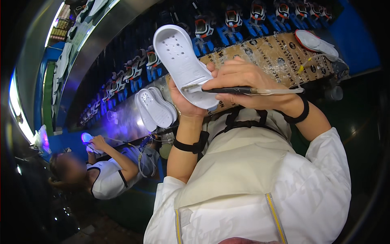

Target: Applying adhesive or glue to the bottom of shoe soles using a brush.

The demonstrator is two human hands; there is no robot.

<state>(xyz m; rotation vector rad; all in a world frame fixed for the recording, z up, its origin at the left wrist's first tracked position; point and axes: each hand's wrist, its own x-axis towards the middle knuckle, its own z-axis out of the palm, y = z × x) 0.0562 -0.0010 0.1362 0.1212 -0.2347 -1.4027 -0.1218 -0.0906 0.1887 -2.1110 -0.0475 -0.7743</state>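
A white shoe sole (pixel 178 55) with small holes in its toe end is held up in front of me, toe pointing away. My left hand (pixel 185 101) wraps under its heel end from the left. In my right hand (pixel 241 77) is a brush (pixel 233 90) with a black handle and a clear tube running from its back end. The bristles touch the inside of the sole near the heel. Fingers of the right hand also lie close to the sole's right edge. Black bands circle both my wrists.
More white soles (pixel 154 107) lie on the metal bench to the left. A cardboard-covered strip (pixel 272 55) carries a red-edged white sole (pixel 317 44) at its right end. Behind stand rows of shoe uppers (pixel 233 18) on blue holders. A co-worker (pixel 109 179) handles a lit sole at the lower left.
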